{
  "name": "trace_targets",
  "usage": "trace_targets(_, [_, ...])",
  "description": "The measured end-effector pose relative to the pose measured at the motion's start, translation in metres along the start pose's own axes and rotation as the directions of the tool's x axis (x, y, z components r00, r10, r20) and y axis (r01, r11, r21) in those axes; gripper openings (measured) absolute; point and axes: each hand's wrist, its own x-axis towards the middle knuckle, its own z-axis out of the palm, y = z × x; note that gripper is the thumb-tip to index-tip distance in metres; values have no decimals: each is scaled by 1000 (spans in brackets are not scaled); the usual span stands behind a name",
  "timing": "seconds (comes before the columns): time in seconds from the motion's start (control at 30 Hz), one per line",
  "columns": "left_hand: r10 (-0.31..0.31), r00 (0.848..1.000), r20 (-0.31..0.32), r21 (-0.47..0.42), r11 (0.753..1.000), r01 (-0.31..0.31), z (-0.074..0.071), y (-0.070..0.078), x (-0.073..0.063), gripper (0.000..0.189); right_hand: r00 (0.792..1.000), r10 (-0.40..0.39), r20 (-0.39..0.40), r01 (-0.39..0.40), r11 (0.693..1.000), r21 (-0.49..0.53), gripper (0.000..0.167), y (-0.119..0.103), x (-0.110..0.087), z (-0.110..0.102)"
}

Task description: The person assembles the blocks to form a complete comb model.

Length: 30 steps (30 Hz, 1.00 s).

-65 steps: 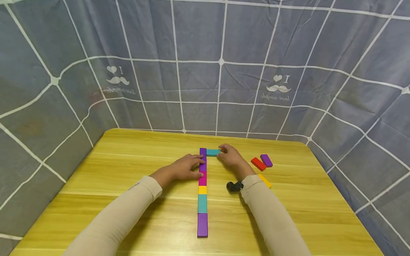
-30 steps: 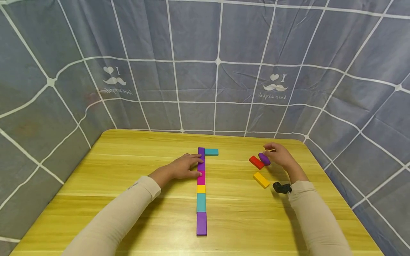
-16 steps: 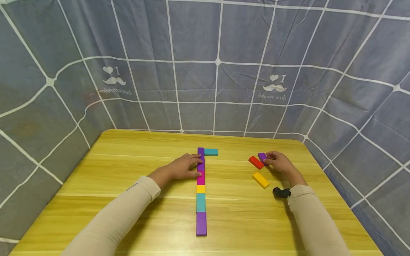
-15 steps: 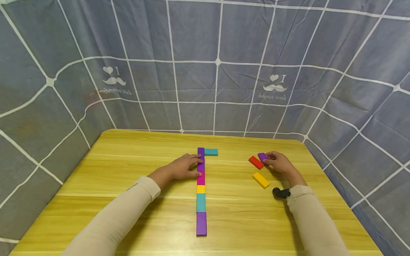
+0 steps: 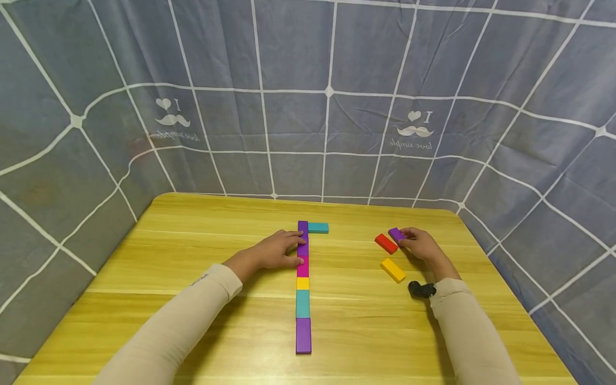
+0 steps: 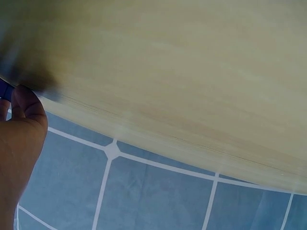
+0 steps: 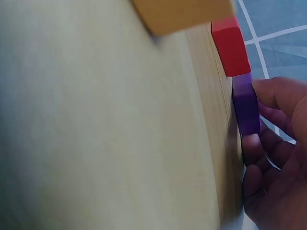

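My left hand (image 5: pixel 276 250) lies across the upper part of a straight row of blocks, its fingertips on a purple block (image 5: pixel 302 248) and its thumb at the magenta block (image 5: pixel 302 267). A teal block (image 5: pixel 318 228) extends rightward from the row's far end, beside another purple block (image 5: pixel 302 227). On the right, my right hand (image 5: pixel 420 243) pinches a loose purple block (image 7: pixel 246 103) between thumb and fingers. One end of that block is close to the red block (image 7: pixel 231 50); fingers cover part of its other end.
Nearer to me, the row continues with yellow (image 5: pixel 302 283), teal (image 5: pixel 302 303) and purple (image 5: pixel 303 336) blocks. A loose yellow block (image 5: pixel 393 270) lies below the red one. A black wrist device (image 5: pixel 421 290) hangs by my right sleeve. Grey gridded cloth (image 5: pixel 298 123) surrounds the wooden table (image 5: pixel 216 214).
My right hand has let go of the teal block at the row's far end, moved right and taken hold of the loose purple block. The left hand has stayed on the row.
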Motion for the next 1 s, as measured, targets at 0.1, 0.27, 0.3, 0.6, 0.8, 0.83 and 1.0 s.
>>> trace_targets(0.1, [-6,1000,5,5,1000,6,0,1,0,62,1000,16,-3,-16,1000,15,43,1,-2,0])
trace_targets(0.27, [-6,1000,10,3,1000,6,-1,3,0,62,999,35,-14,-34,999,31,45,3,-1,1])
trace_targets(0.3, [-6,1000,11,4,1000,6,-2,4,0,62,999,39,-16,-38,999,32,45,3,-1,1])
trace_targets(0.6, [2,1000,4,-4,1000,-2,-1,4,-2,61,1000,5,-11,-4,999,36,43,6,-2,3])
trace_targets(0.8, [1,1000,6,-5,1000,-1,1,4,-3,61,1000,11,-9,-11,1000,11,46,9,-3,4])
trace_targets(0.83, [-2,1000,5,-2,1000,2,1,5,-2,61,1000,10,-13,-9,1000,13,45,10,-2,4])
trace_targets(1.0, [5,1000,-6,-4,1000,-5,-1,5,-1,60,1000,15,-26,-14,999,40,42,8,-2,2])
